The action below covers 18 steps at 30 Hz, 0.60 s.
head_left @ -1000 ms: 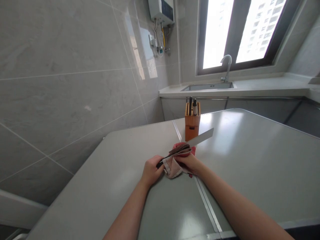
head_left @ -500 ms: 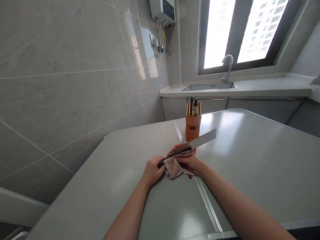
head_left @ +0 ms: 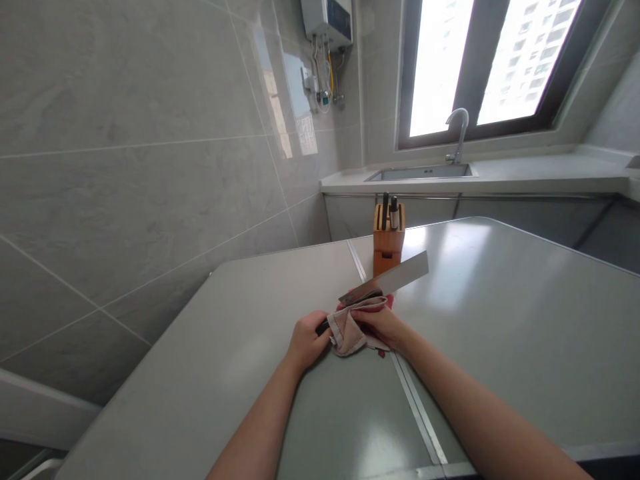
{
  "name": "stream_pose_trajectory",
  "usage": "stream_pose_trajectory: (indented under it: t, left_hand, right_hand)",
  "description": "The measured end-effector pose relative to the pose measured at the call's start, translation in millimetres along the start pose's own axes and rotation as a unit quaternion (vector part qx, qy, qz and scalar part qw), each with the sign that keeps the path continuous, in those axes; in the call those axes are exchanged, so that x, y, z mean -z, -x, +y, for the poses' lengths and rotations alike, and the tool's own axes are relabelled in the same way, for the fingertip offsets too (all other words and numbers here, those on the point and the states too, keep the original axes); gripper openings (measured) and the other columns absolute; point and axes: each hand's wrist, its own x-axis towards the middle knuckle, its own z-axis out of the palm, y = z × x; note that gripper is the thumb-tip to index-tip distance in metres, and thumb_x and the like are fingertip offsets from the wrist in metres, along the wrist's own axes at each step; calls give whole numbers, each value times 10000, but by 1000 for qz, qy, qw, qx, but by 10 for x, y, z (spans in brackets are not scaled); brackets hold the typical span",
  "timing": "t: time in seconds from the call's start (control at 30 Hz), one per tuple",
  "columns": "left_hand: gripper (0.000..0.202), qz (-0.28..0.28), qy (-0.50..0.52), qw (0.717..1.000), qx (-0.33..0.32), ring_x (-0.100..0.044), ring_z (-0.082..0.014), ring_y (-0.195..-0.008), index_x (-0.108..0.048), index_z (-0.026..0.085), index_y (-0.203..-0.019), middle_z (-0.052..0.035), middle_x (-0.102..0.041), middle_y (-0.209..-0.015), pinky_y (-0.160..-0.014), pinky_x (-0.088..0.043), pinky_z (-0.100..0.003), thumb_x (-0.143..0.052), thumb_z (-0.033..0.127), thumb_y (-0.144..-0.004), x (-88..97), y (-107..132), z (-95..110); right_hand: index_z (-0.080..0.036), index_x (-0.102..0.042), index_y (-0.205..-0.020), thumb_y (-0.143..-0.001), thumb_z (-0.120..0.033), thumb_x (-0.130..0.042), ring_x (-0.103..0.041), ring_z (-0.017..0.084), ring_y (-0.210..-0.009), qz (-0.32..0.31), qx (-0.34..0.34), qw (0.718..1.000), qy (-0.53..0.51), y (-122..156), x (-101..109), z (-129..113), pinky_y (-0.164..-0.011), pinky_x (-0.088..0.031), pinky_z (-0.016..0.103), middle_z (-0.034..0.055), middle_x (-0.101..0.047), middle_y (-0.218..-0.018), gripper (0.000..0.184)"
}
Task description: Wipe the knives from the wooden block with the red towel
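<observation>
My L fingers [head_left: 314,321] grip blk handle [head_left: 323,328] of wide silver-steel knife [head_left: 407,271]; R fingers [head_left: 367,317] pinch folded pink-and-red cloth [head_left: 345,333] against blade, over glossy grey worktop [head_left: 260,320], nr brown wooden block [head_left: 387,259].

Inscriptions: none legible. Knife blade [head_left: 410,271], just beyond the fingers [head_left: 362,316]: unmarked to the eye. Knife block [head_left: 388,241], farther beyond the fingers: no readable lettering. Wall unit [head_left: 315,19], dark panel [head_left: 340,18], well above the fingers: nothing decipherable.
</observation>
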Motion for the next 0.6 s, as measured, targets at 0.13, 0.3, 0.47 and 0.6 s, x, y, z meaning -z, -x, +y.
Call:
stream_pose_trajectory:
  t: [0.13,0.3,0.47,0.6]
  left_hand:
    - [113,5,-12,1000,2,-537,-142,-725,-609,163,-794,-25,-615,-785,-677,-398,-233,-502,192,-773,2,6,5]
    - [124,-3,-26,1000,-8,-545,-154,-764,-613,172,-829,-34,-622,-827,-704,-405,-242,-504,201,-778,22,4,16]
    - [137,-2,-30,999,-15,-550,-159,-796,-615,179,-857,-39,-626,-860,-725,-408,-248,-500,200,-786,31,4,16]
    - [135,-1,-40,999,-16,-549,-158,-784,-610,180,-864,-37,-625,-854,-716,-408,-250,-501,214,-793,26,4,10]
  right_hand:
    - [-150,-656,-973,-607,-254,-745,-623,244,-932,13,2,1000,11,-12,20,15,-907,-436,401,98,-674,-1003,391]
    - [-176,-655,-948,-586,-258,-756,-618,251,-951,22,23,999,18,-23,35,28,-914,-434,413,80,-677,-996,385]
    - [-169,-661,-911,-594,-250,-746,-615,250,-956,33,28,998,35,-31,36,36,-913,-446,411,73,-679,-994,338]
    - [-185,-662,-916,-585,-246,-755,-626,237,-927,27,35,999,22,-44,42,47,-901,-454,405,64,-685,-974,349]
